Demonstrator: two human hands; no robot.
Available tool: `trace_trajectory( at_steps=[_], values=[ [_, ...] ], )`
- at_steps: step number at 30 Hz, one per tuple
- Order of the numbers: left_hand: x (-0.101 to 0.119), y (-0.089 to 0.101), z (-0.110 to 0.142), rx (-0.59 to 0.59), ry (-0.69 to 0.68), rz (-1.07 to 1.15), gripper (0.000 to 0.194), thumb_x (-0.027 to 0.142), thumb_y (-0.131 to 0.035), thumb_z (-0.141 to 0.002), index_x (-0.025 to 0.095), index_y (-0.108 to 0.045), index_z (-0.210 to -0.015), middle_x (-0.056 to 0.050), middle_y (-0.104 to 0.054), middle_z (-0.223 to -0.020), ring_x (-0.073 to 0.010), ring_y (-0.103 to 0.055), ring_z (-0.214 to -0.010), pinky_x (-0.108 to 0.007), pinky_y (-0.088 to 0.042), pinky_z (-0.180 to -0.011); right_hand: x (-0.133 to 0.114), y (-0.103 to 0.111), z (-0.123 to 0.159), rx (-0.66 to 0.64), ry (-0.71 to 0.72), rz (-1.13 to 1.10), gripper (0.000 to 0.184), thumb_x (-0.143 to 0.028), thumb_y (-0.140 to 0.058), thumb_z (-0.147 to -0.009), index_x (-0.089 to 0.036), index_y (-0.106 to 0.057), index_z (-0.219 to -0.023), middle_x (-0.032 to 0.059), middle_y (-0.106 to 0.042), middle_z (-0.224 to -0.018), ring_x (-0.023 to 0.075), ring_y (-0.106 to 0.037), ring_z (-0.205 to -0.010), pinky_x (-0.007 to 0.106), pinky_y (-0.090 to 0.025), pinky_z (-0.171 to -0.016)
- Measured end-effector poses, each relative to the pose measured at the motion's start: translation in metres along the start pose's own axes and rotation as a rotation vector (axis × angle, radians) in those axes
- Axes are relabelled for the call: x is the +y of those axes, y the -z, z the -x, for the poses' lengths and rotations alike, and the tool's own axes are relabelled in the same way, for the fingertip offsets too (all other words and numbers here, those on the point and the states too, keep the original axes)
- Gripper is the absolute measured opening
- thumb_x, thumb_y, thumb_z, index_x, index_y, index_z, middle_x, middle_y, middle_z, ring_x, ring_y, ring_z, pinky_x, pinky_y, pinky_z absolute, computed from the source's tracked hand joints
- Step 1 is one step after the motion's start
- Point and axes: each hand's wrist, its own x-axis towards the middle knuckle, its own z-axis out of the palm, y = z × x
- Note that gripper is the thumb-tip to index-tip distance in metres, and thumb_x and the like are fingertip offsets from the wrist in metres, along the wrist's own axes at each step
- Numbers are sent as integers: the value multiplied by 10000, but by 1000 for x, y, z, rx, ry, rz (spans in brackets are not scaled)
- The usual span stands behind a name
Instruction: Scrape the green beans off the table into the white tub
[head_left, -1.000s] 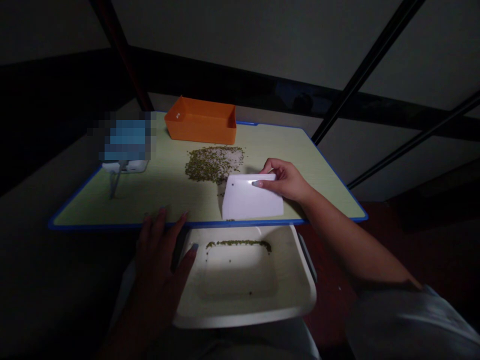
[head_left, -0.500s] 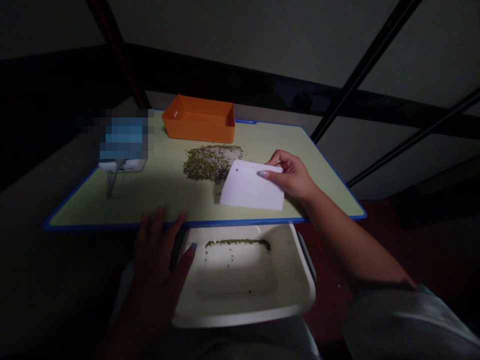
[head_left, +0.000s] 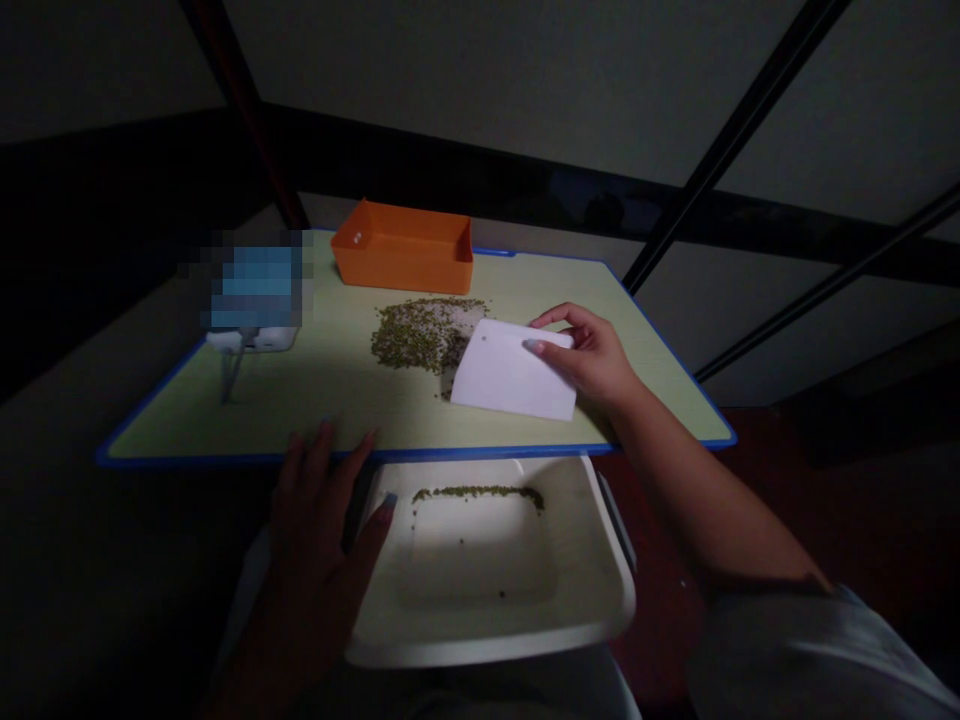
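Note:
My right hand (head_left: 589, 355) grips a white plastic bench scraper (head_left: 514, 370), whose left corner lies against the lower right of a pile of green mung beans (head_left: 416, 335) on the pale green, blue-edged table (head_left: 337, 400). My left hand (head_left: 315, 530) hangs open at the table's front edge, its fingertips at the rim. It is next to a white tray (head_left: 592, 560) below the table. A curved line of beans (head_left: 478, 494) lies along the tray's far inner side, with a few loose beans on its floor.
An orange rectangular bin (head_left: 403, 250) stands at the table's far edge. At the far left sit a pixelated blue object (head_left: 255, 290) and a white device (head_left: 251, 338) with a thin stand. Dark metal bars rise beyond the table at both sides.
My right hand and the scraper have shifted away from the table's front edge and slightly right, with the scraper's corner now at the pile. My left hand has barely moved.

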Motion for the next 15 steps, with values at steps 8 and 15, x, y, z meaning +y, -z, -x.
trace_trajectory(
  at_steps=[8, 15],
  values=[
    [-1, -1, -1, 5, -9, -14, 537, 549, -423, -992, 534, -341, -1523, 40, -157, -1778, -302, 16, -1675, -722, -58, -1369, 3, 1, -2, -33, 4, -7, 406, -479, -931, -655, -201, -744, -884, 52, -790, -915, 115, -600, -586, 235, -447, -489],
    [3, -1, -1, 15, 7, -12, 534, 574, -401, -990, 473, -396, -1514, 9, -185, -1776, -298, -8, -1675, -717, -75, -1371, 5, 3, -3, 55, -2, -5, 415, -480, -923, -660, -200, -747, -911, 59, -796, -895, 119, -590, -553, 233, -428, -460]
  ],
)
